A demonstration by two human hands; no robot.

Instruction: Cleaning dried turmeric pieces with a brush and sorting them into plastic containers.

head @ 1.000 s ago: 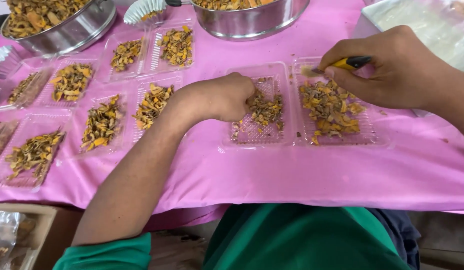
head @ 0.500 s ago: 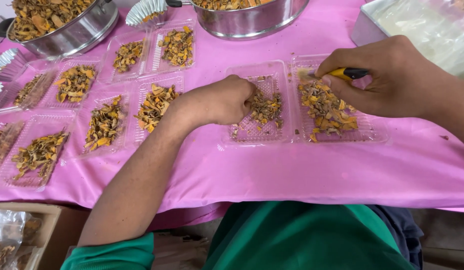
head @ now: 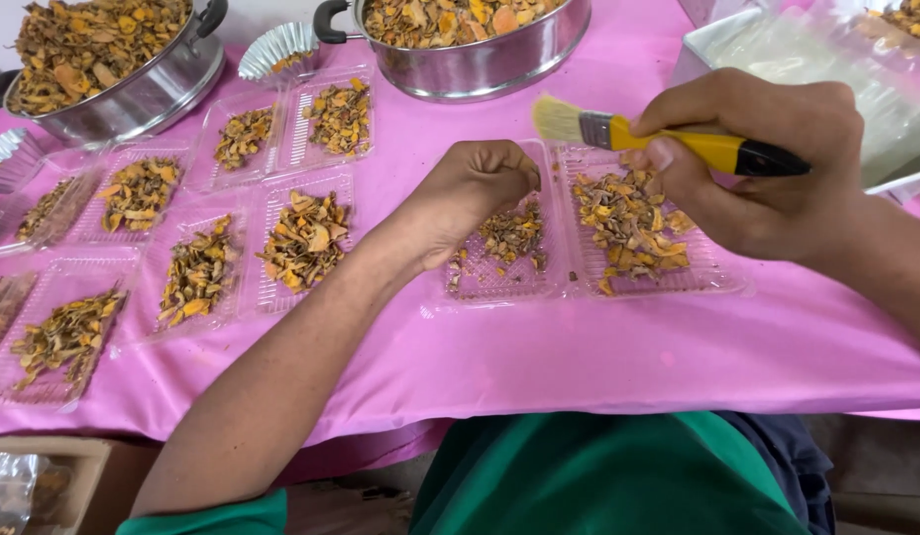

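Here right hand grips raised brush; left hand fisted over tray.

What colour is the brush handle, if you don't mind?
The brush handle is yellow with a black end, head view.

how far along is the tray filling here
Done: the clear trays on the left already hold dried orange-yellow pieces. In hand: the left hand rests closed in a partly filled tray, while the right hand holds a yellow-handled brush above the fuller tray beside it. Left: two steel pots hold plenty more.
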